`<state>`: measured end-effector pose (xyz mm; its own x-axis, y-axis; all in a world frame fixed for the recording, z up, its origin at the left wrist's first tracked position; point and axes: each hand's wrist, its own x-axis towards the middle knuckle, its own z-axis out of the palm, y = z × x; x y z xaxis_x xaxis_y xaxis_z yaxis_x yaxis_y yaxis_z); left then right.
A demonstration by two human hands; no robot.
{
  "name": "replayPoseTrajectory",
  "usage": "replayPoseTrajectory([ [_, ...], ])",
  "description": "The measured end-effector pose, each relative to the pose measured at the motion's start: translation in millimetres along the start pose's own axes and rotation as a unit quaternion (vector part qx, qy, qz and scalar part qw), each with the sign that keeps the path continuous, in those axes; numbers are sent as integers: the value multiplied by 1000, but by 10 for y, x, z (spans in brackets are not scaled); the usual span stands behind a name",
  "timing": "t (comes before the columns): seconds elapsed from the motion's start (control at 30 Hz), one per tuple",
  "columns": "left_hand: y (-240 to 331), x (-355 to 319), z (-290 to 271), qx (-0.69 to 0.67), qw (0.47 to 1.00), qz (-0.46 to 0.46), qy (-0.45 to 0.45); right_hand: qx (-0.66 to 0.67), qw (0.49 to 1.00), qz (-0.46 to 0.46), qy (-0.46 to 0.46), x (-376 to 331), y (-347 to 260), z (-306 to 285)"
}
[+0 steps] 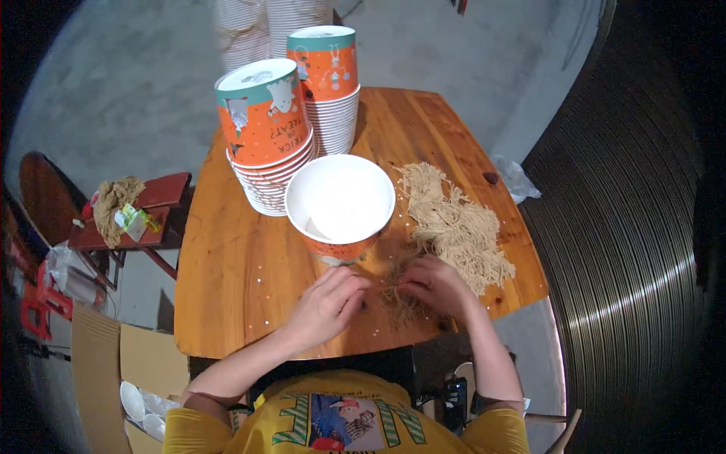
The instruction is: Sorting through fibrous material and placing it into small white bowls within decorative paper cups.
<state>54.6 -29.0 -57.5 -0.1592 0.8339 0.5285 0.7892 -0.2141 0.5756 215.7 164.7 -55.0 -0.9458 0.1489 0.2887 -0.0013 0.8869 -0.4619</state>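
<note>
A paper bucket (340, 246), white inside and orange outside, stands open side up in front of me on the wooden table. Just below its base is my left hand (330, 301), with the fingers curled in and pressed together; whatever they may hold is hidden. My right hand (434, 284) is closed on a loose tangle of thin brown strings (406, 303), to the right of the left hand. Beyond it and to the right spreads a heap of tan strings (454, 227), looking like cut yarn.
Two stacks of upside-down orange buckets (261, 121) stand at the table's (234, 303) far left. More white stacks (295, 23) rise behind. Left are a red bench (162, 193) with a cloth (117, 204) and a cardboard box (94, 363). A ribbed shutter (620, 265) lies right.
</note>
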Motion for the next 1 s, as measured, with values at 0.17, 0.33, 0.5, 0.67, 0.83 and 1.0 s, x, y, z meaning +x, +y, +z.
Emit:
replayPoseTrajectory([
  [0.17,-24,6,9,-4,999,-31,-21,50,999,18,15,39,-19,26],
  [0.33,-45,94,108,-25,998,-51,-42,57,998,10,27,32,4,43],
  [0.5,-66,122,137,-30,997,-51,-51,83,995,20,54,10,-11,29],
  [0.67,-82,132,184,-75,996,-32,-31,102,993,36,54,22,-69,12],
  [0.83,38,176,144,-173,975,-128,-63,130,987,55,80,93,-289,-15],
  [1.0,-9,106,86,-303,906,-273,-119,103,989,16,101,148,-441,36],
])
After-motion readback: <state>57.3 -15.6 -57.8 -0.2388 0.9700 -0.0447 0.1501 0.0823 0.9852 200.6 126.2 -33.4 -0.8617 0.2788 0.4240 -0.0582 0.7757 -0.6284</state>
